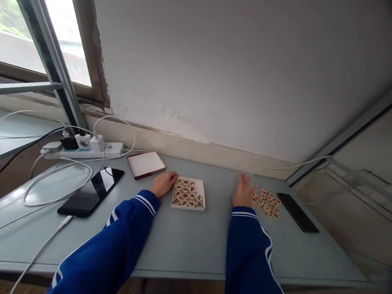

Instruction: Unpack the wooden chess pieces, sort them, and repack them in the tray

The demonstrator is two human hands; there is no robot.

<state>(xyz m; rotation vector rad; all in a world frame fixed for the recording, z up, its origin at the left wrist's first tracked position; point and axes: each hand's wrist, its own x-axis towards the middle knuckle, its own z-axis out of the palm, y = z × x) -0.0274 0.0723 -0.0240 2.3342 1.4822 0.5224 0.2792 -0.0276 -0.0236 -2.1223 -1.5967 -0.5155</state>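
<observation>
Several round xiangqi pieces (pixel 185 191) with black characters stand in rows in a shallow white tray (pixel 187 207). My left hand (pixel 163 184) lies flat with its fingertips at the tray's left edge, holding nothing. To the right of the tray, a loose heap of xiangqi pieces (pixel 266 202) with red characters lies on the grey-blue table (pixel 182 249). My right hand (pixel 244 191) rests on the table with its fingers spread, just left of that heap, and holds nothing.
A white box lid (pixel 146 165) with a dark red rim lies behind my left hand. A black smartphone (pixel 91 191) lies to the left, another (pixel 298 212) to the right. A white power strip (pixel 81 150) with chargers and tangled cables (pixel 57 184) sits at the back left, below a window (pixel 40 24).
</observation>
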